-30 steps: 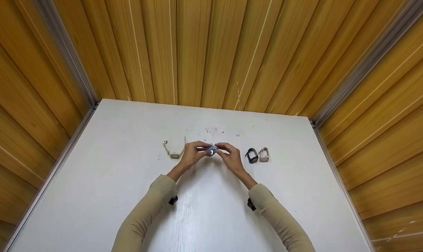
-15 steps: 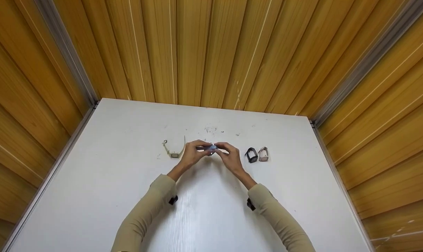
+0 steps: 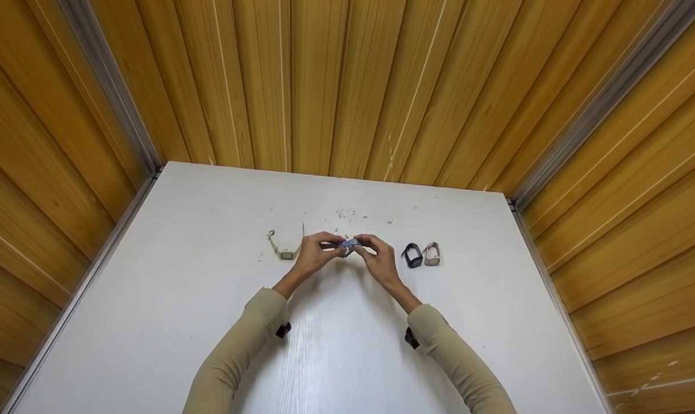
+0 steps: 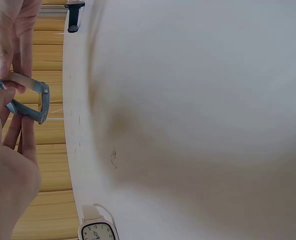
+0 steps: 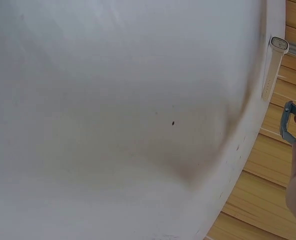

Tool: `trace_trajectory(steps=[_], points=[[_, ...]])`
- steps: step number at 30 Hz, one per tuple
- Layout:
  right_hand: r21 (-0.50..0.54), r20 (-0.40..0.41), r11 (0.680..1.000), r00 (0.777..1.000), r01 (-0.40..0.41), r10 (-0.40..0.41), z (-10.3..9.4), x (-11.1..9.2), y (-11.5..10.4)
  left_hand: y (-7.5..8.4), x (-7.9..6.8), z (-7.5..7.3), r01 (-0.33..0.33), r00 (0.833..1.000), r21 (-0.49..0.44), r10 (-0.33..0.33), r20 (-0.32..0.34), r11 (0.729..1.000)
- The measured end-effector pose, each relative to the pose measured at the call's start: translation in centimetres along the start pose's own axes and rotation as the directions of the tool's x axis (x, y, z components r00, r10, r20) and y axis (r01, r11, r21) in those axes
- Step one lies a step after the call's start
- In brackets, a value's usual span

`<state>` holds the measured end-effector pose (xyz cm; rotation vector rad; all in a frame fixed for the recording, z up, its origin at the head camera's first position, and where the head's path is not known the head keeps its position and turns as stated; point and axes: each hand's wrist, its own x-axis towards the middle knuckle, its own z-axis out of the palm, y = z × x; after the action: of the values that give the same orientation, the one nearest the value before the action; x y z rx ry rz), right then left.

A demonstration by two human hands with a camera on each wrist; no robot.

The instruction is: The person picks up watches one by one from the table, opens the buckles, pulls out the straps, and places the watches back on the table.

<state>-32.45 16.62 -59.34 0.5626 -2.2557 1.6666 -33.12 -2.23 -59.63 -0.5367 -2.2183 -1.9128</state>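
Little has moved since the earlier head frames: the left hand (image 3: 316,251) and right hand (image 3: 380,257) stay almost where they were, while the blue watch (image 3: 350,243) between them seems slightly turned, the white patch under its strap now smaller. I take that as fine adjusting of this 1 watch rather than carrying it.

Head view: all the visible fingers gather at the blue watch, mid-scene over a smooth white desk (image 3: 336,345). Left of them lies a pale green watch (image 3: 287,255), its slim strap spread into a wide U. To the right, a black watch (image 3: 415,260) and a pinkish watch (image 3: 432,260) sit just beside each other, their straps curved into loops. Ridged, wood-grained panels (image 3: 347,86) rise behind.

Left wrist view: the fingers of both hands pinch the strap of the blue watch, opposite its case, and hold it raised off the desk. The strap looks matt and bendy, forming an angular loop; a small round button shows on the case, but the dial is hidden. At the lower edge, a rounded-square dial with printed numerals appears, by position probably the pale green watch.

Right wrist view: only a bent blue corner and parts of 2 hands show, so I cannot tell the grip's detail from here.
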Motion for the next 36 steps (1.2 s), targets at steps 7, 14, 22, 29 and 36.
trace_trajectory(steps=[7,14,22,29,36], points=[[0.051,0.011,0.998,0.999,-0.046,0.046,0.1,-0.1,-0.4,-0.1,-0.1,-0.2,0.055,0.998,-0.01,-0.055,0.013,0.998],[0.042,0.011,0.998,0.999,-0.049,0.048,0.0,-0.1,0.3,0.0,0.0,0.1,-0.013,1.0,-0.003,0.013,0.004,1.0],[0.044,0.015,0.998,0.999,-0.035,0.034,0.2,-0.2,0.3,0.0,-0.1,0.2,-0.008,1.0,0.039,0.009,-0.011,0.999],[0.09,0.016,0.995,0.999,-0.044,0.043,-0.1,-0.5,-2.6,-0.4,-0.2,-0.4,0.021,0.999,-0.015,-0.02,0.026,1.0],[0.129,0.017,0.991,0.999,-0.048,0.046,-0.3,-0.6,-2.9,-0.4,-0.2,-0.2,0.033,0.999,-0.001,-0.033,0.013,0.999]])
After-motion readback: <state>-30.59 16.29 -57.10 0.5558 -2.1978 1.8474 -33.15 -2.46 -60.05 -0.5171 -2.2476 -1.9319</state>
